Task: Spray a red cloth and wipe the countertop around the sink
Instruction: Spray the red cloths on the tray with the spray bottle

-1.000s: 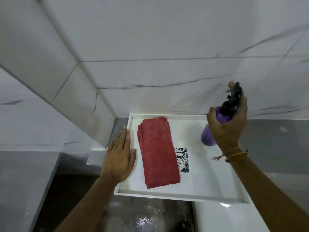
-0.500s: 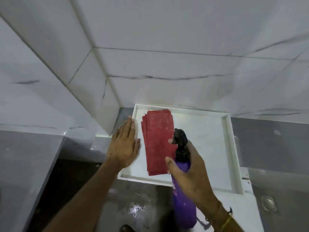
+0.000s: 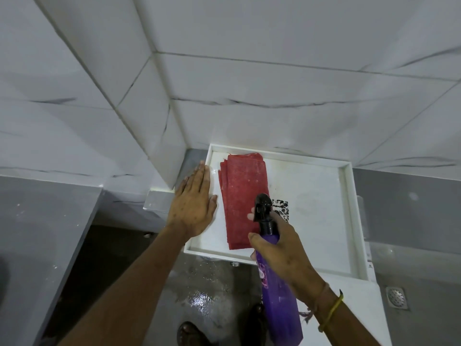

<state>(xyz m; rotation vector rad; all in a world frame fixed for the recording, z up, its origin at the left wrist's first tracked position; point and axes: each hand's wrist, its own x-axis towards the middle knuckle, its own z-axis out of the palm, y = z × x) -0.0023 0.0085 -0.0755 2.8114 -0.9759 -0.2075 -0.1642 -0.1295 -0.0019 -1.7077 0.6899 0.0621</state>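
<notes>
A folded red cloth (image 3: 243,193) lies in the left half of a shallow white sink basin (image 3: 348,216). My left hand (image 3: 193,203) rests flat, fingers together, on the basin's left rim beside the cloth, holding nothing. My right hand (image 3: 282,248) grips a purple spray bottle (image 3: 279,303) by its neck, one finger at the trigger. The black nozzle (image 3: 263,206) points up over the cloth's near right part.
White marble-look tiled walls meet in a corner behind the basin. Grey countertop (image 3: 409,208) runs to the right, with a metal floor drain (image 3: 398,297) lower right. A grey ledge (image 3: 37,236) stands at the left. Wet dark floor and my feet (image 3: 189,333) lie below.
My right hand brought the spray bottle from the basin's far right down to the near side, nozzle now over the red cloth. My left hand stayed on the rim.
</notes>
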